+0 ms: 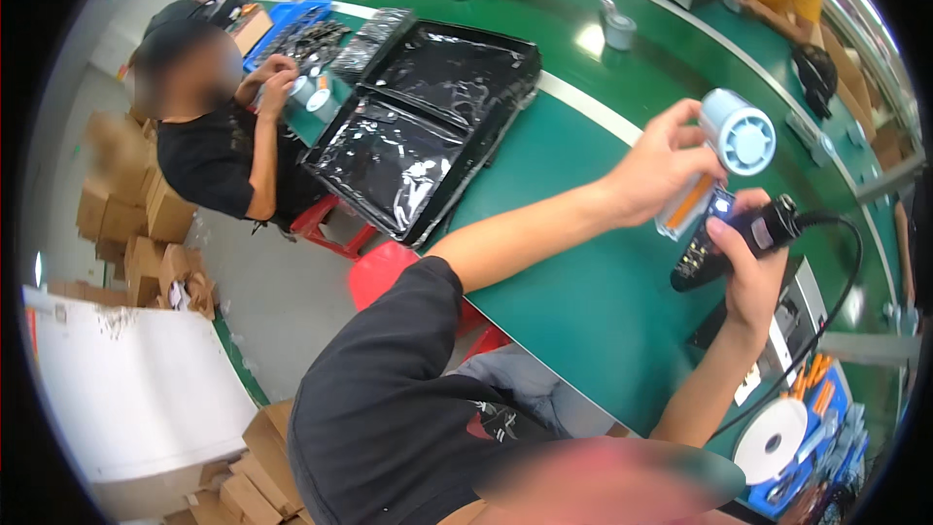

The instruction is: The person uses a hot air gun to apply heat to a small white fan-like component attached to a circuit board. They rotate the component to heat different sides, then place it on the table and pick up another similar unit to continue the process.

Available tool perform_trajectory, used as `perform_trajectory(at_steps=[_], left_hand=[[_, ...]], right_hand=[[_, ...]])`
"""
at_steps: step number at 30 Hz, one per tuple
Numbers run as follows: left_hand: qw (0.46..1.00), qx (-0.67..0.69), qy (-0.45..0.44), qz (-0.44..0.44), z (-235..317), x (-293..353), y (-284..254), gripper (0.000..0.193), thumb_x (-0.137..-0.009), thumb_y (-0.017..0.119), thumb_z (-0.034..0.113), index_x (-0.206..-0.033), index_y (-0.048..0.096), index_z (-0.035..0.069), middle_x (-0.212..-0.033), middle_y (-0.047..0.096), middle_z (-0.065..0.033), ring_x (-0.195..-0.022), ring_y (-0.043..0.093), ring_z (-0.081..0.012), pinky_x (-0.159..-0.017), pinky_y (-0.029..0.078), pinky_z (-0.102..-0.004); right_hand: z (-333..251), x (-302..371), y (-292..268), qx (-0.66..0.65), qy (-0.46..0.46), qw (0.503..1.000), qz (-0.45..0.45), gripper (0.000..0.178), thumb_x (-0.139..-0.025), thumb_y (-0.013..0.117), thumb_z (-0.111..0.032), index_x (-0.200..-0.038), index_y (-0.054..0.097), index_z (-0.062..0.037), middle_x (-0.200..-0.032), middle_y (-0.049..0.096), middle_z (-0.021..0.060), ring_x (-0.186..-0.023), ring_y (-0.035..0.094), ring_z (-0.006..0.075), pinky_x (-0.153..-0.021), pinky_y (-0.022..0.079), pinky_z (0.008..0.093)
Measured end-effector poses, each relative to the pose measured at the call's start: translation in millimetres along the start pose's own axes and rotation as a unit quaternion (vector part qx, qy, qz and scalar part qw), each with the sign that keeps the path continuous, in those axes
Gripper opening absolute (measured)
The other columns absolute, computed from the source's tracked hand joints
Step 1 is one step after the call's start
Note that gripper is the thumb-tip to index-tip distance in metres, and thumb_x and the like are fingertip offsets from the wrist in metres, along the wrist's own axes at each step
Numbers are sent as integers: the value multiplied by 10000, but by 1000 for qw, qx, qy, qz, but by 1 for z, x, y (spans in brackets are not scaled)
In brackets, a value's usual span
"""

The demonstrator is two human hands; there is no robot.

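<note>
My left hand (663, 165) is closed around a light-blue handheld fan (746, 140). Its round head has a spoked vent facing me, and an orange strip shows along the handle below my fingers. Gripped in my right hand (753, 277) is a black corded electric screwdriver (696, 262) with small lights, my thumb lying along its side. A thick black cable (847, 277) runs from its far end and curves down to the right. The tool's upper part is close against the fan's handle; whether they touch I cannot tell.
Left of my arm, a black plastic-lined divided tray (403, 151) lies on the green table (573, 282). A co-worker (209, 107) sits beyond it, handling parts. Fan bodies (618, 31) stand on the green conveyor. A white reel (771, 440) and blue parts bin (836, 447) are at lower right.
</note>
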State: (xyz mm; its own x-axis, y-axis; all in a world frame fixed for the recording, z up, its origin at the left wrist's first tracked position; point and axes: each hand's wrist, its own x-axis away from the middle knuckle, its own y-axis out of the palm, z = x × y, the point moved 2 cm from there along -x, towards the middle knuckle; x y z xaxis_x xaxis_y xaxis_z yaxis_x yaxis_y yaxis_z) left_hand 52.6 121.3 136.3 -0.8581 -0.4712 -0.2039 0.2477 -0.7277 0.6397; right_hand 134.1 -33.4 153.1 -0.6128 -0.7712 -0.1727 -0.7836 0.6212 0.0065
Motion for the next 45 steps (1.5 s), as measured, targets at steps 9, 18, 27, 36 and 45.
perform_trajectory(at_steps=[9, 18, 27, 36, 45], left_hand=[[997, -71, -9, -18, 6, 4, 6, 429, -915, 677, 13, -1298, 484, 30, -1046, 718, -115, -954, 689, -163, -880, 544, -326], [997, -74, -14, -30, -5, 0, -1, 590, -918, 625, 16, -1419, 318, 75, -1024, 640, -111, -934, 648, -156, -810, 526, -331], [993, -60, -47, -95, 10, 9, 5, 845, -748, 736, -59, -1441, 271, 77, -1078, 602, -130, -966, 649, -181, -831, 536, -344], [993, -67, -25, -94, 6, 6, 2, 1002, -655, 829, -52, -1449, 230, 68, -998, 636, -116, -941, 657, -203, -819, 548, -371], [993, -64, -37, -92, 7, 7, 3, 986, -658, 835, -51, -1441, 248, 75, -1046, 641, -121, -956, 661, -199, -825, 551, -375]], right_hand=[[4, -1, -2, -32, 6, 999, 16, 332, -780, 803, 7, -1055, 617, -15, -896, 613, 36, -715, 590, 109, -647, 478, 238], [5, -1, -4, -20, 3, 1000, 19, 345, -791, 809, -21, -1082, 625, -17, -897, 613, 33, -712, 580, 104, -646, 466, 232], [5, -2, -5, -20, -4, 1000, 19, 339, -804, 802, -29, -1094, 626, -16, -876, 619, 29, -731, 586, 97, -660, 465, 227], [2, 0, -5, -1, -2, 999, 36, 369, -798, 828, -34, -1109, 630, -19, -879, 612, 22, -752, 593, 97, -682, 482, 223], [1, 0, -5, 3, -10, 999, 32, 346, -802, 814, -30, -1096, 630, -18, -898, 611, 23, -755, 587, 92, -677, 475, 219]])
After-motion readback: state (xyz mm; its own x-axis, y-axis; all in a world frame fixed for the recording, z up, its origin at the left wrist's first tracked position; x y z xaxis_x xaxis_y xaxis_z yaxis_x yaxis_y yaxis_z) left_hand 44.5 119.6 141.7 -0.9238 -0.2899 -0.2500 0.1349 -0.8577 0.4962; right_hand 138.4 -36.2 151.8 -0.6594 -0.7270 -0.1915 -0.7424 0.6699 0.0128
